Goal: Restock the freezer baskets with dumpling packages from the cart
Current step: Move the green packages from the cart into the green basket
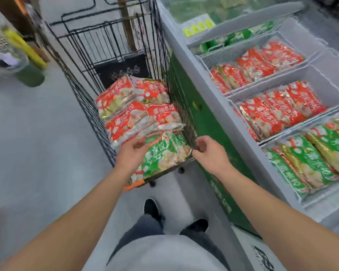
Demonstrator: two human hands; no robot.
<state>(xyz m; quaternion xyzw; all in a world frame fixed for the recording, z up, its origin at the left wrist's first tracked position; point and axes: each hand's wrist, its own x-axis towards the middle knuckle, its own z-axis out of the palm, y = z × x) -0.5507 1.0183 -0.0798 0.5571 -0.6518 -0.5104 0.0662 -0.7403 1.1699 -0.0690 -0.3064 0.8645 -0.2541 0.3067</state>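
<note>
A black wire cart stands in front of me with stacked dumpling packages. Red packages fill its middle and a green package lies on top at the near end. My left hand hovers over the green package's left edge, fingers loosely curled, holding nothing. My right hand is at the cart's near right corner, its curled fingers at the wire rim; whether they grip it I cannot tell. To the right the open freezer holds white baskets of red packages and green packages.
The freezer's green front wall runs close along the cart's right side. Grey floor lies to the left, with a green bin and blurred goods at the far left. My feet stand just behind the cart.
</note>
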